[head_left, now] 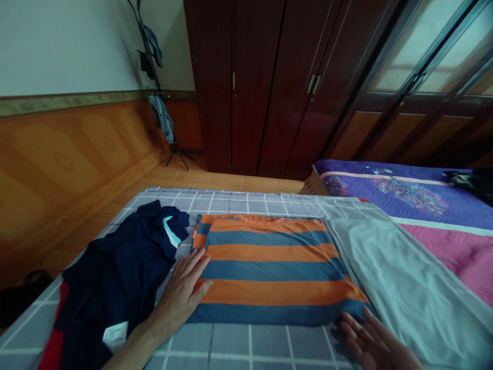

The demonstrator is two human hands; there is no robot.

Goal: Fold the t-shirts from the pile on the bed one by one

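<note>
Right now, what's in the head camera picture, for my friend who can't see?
An orange-and-blue striped shirt lies folded on a checked sheet, with a person's left hand at its left edge and right hand at its lower right corner. A navy garment lies left of it, pale cloth right, a dark wardrobe behind.

Left hand [185, 287] bare, long slim fingers plus thumb, left forearm [152, 331] also bare from wrist to the lower picture edge, right hand [373, 340] bare too, fingers slender, its wrist running out at the bottom, nail and skin detail too soft to read
</note>
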